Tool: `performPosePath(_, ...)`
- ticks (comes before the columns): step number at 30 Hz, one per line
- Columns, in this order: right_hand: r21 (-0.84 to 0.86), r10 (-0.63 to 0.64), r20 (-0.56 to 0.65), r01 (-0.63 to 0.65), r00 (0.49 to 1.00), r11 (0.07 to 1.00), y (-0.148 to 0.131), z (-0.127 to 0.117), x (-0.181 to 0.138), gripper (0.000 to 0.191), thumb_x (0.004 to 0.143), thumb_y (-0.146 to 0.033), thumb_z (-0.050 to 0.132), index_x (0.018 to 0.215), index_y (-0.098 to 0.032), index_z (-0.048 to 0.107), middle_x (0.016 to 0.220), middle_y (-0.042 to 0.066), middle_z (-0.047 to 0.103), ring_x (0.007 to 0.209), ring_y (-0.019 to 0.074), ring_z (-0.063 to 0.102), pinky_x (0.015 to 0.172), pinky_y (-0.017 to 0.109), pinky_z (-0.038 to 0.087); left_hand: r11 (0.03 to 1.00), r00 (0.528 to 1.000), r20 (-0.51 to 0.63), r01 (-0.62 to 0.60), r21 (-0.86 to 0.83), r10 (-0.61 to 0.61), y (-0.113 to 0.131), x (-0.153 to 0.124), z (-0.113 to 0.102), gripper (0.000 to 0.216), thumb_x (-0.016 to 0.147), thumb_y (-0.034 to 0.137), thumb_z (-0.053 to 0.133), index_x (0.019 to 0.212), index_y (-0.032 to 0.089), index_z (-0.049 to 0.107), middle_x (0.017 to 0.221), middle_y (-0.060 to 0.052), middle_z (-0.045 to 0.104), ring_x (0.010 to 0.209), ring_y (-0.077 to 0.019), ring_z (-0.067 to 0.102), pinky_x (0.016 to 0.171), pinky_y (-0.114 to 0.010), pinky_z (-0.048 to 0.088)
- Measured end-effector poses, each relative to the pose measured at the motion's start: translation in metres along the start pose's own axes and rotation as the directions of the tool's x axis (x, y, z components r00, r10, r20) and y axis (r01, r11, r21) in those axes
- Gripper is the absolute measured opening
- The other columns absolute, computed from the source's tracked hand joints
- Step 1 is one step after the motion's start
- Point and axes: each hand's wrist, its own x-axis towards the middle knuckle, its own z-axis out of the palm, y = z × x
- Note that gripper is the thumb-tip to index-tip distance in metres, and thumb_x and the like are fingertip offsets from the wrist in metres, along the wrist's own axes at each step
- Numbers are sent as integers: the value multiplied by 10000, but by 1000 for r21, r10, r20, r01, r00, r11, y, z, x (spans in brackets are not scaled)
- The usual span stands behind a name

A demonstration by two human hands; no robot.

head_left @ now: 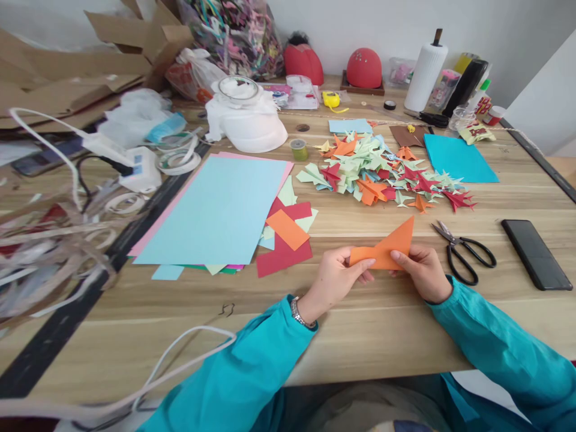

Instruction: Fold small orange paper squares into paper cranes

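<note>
A partly folded piece of orange paper (387,251) is held up over the table between both hands, with one corner pointing up to the right. My left hand (338,277) pinches its left end, thumb on top. On the right part, my right hand (420,270) presses the paper between thumb and fingers; some fingertips are hidden behind it. Beyond the hands lies a heap of small folded paper shapes (366,159) in green, red, orange and blue. Left of my left hand, loose red paper strips (288,258) lie under an orange strip (288,229).
Black-handled scissors (465,251) and a phone (537,253) lie on the right. Large coloured sheets (211,210) are stacked on the left, with tangled cords (58,252) beyond them. A thread spool (298,150), a blue sheet (459,157) and a white bottle (426,78) are farther back.
</note>
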Motion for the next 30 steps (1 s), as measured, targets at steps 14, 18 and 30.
performPosePath(14, 156, -11, -170, 38, 985, 987, 9, -6, 4, 146, 654, -338, 748, 720, -212, 715, 727, 16, 719, 667, 182, 654, 636, 304, 543, 998, 992, 119, 41, 44, -46, -4, -1, 1, 203, 729, 308, 660, 657, 135, 582, 564, -25, 658, 541, -138, 642, 520, -219, 508)
performPosePath(18, 164, -19, -194, 52, 981, 985, 8, -6, 4, 132, 651, -309, 755, 742, -220, 720, 726, 5, 720, 669, 168, 655, 635, 282, 537, 999, 989, 141, 50, 12, -51, -5, 0, -1, 204, 750, 323, 640, 711, 127, 602, 565, -26, 659, 528, -133, 638, 521, -220, 516)
performPosePath(30, -5, -14, 4, 14, 1000, 1000, 1, -4, 2, 206, 625, -315, 763, 786, -191, 726, 817, 40, 734, 731, 211, 677, 687, 333, 562, 999, 992, 125, 38, -16, -36, -1, -1, -2, 235, 776, 363, 609, 753, 129, 616, 553, -32, 656, 522, -144, 642, 513, -224, 528)
